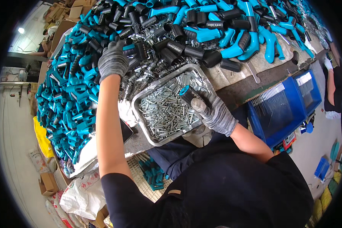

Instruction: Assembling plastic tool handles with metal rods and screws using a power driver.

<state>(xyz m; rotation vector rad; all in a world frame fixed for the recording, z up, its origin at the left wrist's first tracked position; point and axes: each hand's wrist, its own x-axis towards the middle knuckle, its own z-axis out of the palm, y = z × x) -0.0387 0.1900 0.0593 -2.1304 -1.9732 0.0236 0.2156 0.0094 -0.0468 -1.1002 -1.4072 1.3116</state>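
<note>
My right hand (212, 112), in a grey knit glove, grips a short black tube-shaped handle sleeve (187, 94) with a teal end. It is above a metal tray (154, 143) of small silver pins and screws (167, 108). My left hand (113, 60), gloved alike, reaches into the heap beyond the tray. Its fingers are curled together among black sleeves; what they hold is hidden. Beside it lies a dark block-like part (140, 51). Metal springs (144, 72) lie between that hand and the tray.
Teal plastic housings (64, 106) are heaped at the left; more teal and black handles (241, 45) cover the back. A flat metal strip (253, 72) lies on the cloth. Blue bins (271, 114) with thin rods stand at the right. Another person's arm (331, 87) shows at far right.
</note>
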